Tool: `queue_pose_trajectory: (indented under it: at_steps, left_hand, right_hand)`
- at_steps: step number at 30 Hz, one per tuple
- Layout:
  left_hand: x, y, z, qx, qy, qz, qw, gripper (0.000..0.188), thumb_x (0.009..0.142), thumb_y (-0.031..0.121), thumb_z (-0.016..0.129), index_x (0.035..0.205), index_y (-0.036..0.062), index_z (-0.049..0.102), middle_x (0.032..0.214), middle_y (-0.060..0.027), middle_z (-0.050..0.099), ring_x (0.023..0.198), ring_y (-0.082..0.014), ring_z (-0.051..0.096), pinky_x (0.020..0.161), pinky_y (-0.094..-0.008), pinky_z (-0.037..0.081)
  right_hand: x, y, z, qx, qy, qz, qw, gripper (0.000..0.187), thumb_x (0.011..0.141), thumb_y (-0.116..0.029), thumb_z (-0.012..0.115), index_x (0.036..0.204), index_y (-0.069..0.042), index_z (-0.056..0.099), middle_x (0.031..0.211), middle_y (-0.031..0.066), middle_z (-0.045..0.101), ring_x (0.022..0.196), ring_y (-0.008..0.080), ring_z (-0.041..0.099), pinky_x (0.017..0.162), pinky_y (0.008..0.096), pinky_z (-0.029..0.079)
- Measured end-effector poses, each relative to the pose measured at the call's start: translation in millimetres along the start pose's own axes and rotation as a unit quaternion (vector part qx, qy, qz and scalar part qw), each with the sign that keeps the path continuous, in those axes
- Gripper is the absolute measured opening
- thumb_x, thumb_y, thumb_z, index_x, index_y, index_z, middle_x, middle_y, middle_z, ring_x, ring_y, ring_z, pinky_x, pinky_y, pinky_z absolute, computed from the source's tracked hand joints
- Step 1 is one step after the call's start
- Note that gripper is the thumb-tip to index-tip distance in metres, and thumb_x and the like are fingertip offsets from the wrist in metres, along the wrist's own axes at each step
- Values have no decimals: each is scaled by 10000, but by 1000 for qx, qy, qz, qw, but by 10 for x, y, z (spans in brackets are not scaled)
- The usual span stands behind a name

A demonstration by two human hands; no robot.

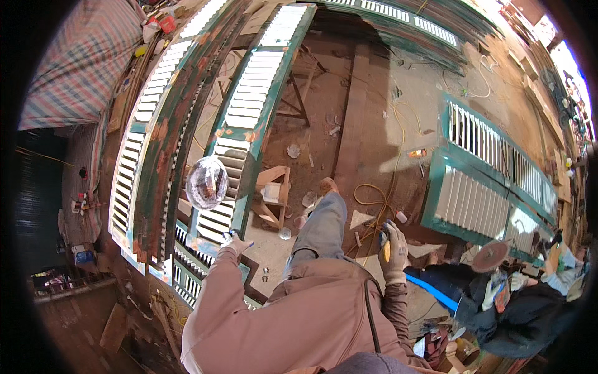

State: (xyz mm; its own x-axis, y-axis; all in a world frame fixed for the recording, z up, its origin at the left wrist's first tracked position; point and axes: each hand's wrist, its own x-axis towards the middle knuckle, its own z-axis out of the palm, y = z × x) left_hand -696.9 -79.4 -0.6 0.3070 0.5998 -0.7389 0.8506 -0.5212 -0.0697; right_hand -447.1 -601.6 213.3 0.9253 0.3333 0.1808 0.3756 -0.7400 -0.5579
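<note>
Well, our left hand (233, 243) meets the green shutter (249, 103) at its near end, finger grip unclear; right of it, our right hand (394, 254) curls its fingers round a yellow object (386, 250).

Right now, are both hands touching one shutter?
No, the right hand is well apart from the long green shutter beside the left hand.

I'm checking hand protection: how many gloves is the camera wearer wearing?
2: one on the left hand, at the near end of a green louvred shutter; one on the right hand, around a yellow object.
</note>
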Motion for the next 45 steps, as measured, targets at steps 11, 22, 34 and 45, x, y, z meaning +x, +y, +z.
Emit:
queue_pose_trajectory:
  at_steps: [11,22,34,45]
  left_hand:
    - [-238,1106,-690,-828,95,-176,523,786,829,703,646,1316,89,589,1131,-71,653,1024,-210,592,891,-406,470]
    - [679,987,-1135,-775,258,-107,566,434,864,479,648,969,57,637,840,-109,665,751,-324,649,678,-431,530]
    - [573,2392,-1640,-324,240,-260,877,144,964,162,598,931,33,652,721,-41,632,577,-149,515,532,-327,444]
    - [969,3688,-4581,-906,289,-17,309,173,1006,258,560,973,105,635,666,24,574,477,-71,492,423,-207,392]
  right_hand:
    - [2036,554,32,-22,-37,-34,999,317,922,-139,632,1228,-59,623,1270,137,650,1156,339,614,982,425,491]
    - [3861,1056,145,-21,-33,-36,999,336,927,-183,645,1247,-87,614,1259,145,648,1169,334,606,967,424,477]
    - [6852,1396,624,-39,-3,-175,984,331,900,-132,686,1220,-71,624,1191,146,678,1083,346,648,925,424,519]
    - [8830,516,1345,5,-48,-315,948,407,857,-128,741,1241,-92,613,1186,112,675,1049,315,649,894,416,524]
